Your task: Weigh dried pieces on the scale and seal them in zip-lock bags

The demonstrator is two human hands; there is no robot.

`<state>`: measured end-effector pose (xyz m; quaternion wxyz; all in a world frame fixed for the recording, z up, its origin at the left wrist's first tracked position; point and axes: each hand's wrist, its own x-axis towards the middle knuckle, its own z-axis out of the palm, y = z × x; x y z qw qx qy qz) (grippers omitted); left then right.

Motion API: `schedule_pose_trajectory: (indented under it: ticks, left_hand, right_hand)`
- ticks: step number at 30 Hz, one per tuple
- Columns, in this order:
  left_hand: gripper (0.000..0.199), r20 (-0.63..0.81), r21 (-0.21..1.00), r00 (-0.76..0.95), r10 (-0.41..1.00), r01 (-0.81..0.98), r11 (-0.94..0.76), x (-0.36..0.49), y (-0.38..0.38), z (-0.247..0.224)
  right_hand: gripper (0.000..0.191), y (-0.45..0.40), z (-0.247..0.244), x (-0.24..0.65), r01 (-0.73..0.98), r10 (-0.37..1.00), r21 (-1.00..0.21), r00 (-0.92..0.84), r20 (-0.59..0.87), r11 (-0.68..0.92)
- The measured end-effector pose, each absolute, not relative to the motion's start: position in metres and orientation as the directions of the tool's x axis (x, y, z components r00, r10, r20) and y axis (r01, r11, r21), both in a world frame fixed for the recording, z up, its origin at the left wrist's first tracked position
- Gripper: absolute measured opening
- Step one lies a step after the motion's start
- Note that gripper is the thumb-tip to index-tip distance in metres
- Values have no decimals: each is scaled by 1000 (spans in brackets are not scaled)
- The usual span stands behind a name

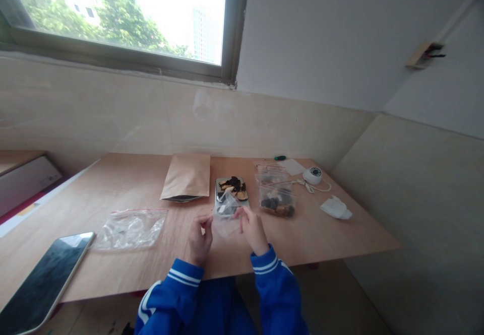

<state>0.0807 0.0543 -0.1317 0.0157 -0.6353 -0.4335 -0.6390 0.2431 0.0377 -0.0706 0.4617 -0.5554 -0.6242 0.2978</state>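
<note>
Near the table's front edge, my left hand (200,239) pinches the left side of a small clear plastic bag (226,222). The bag's right side is between the closed fingers of my right hand (253,227). Just behind the bag, dark and pale dried pieces (233,187) lie on a small flat scale (244,204), whose front part is partly covered by the bag. A brown paper pouch (188,176) lies flat to the left of the scale. Filled clear zip bags (277,200) with dark and brown pieces sit to its right.
A large clear zip bag (132,229) lies at the left, beside a phone or tablet (47,277). At the right are a white dome camera (312,175) with its cable, a crumpled white tissue (336,207), a white paper (292,166) and a green tool (280,158).
</note>
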Motion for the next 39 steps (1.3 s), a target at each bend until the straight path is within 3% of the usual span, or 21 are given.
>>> schedule_pose_trajectory:
  ticks: [2,4,9,15,25,28,39]
  left_hand:
    - [8,812,572,-325,485,607,-552,78,55,-133]
    - [6,828,550,-317,463,624,-555,76,56,-134]
    - [9,834,531,-291,469,657,-535,76,61,-137]
    - [9,791,595,-328,516,607,-527,78,68,-134]
    - [8,764,624,-316,562,582,-522,78,68,-133]
    - [8,756,633,-323,569,582,-510,78,68,-134]
    - [8,744,647,-327,583,573,-503,78,71,-137]
  right_hand:
    - [45,46,-72,255,445,965,-879,101,242,174]
    - [48,58,-75,265,466,966,-863,64,251,194]
    - [47,107,-93,282,640,880,-692,53,472,333]
    - [65,153,-122,281,822,946,-520,-68,318,233]
    - [28,153,-120,277,893,909,-362,-111,402,269]
    - [24,154,-117,278,877,906,-381,-126,405,293]
    - [13,149,-100,278,687,907,-658,-3,422,309]
